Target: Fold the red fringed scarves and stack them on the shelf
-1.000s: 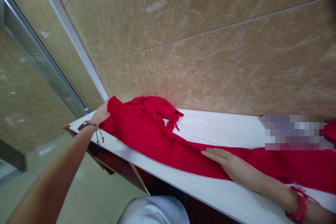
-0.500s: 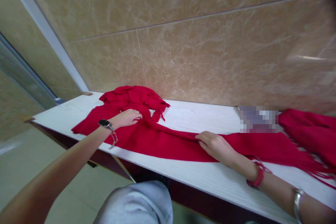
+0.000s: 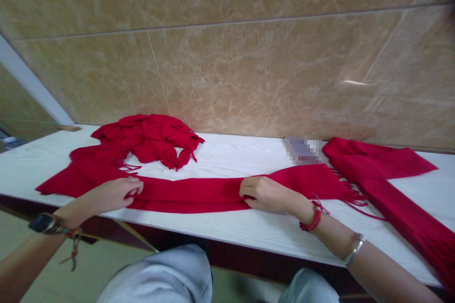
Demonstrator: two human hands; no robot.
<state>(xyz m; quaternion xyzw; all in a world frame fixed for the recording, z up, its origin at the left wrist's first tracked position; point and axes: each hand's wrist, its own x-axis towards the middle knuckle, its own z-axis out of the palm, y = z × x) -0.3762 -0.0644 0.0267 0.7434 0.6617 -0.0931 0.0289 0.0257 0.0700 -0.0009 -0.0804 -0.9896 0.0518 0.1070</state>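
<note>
A long red scarf with fringed ends lies along the white tabletop, folded lengthwise into a strip. My left hand rests at the left part of this strip, fingers curled on the cloth. Farther right, my right hand has its fingers bent over the strip and closed on the fabric. The fingertips of both hands are partly hidden. Behind my left hand lies a crumpled red scarf with its fringe spread toward the middle.
Another red scarf lies bent at the right, its fringe near the front edge. Beside it at the back is a blurred-out flat object. A tan marble-patterned tile wall borders the white table. My knees are below the front edge.
The view has turned to the right. My left hand has come nearer the front edge, and the strip between my hands now looks narrower and flatter, with a fold along it.
</note>
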